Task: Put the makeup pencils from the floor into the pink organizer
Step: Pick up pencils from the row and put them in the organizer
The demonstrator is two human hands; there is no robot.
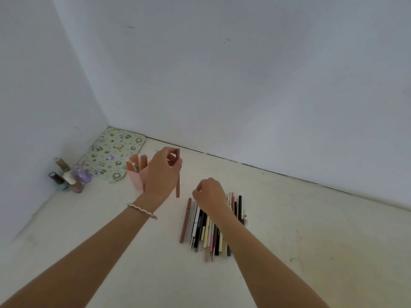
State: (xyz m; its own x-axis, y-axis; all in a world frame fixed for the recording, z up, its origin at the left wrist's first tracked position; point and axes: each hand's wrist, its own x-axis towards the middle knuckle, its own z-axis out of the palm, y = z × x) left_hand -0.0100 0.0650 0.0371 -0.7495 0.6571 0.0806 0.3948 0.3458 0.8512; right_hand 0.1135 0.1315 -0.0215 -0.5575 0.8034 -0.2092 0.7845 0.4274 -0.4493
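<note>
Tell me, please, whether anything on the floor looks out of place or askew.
Nothing stands out: the pencils lie side by side, the pink organizer stands upright, and the left hand holds one brown pencil upright.

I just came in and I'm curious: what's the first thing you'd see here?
First, the left hand in the middle, pinching a long dusty-pink makeup pencil upright beside the tall pink plastic organizer. Then the pile of slim black, cream and pink makeup pencils on the pale floor, with the right hand curled over its far end. Little nail polish bottles stand in the left corner.
</note>
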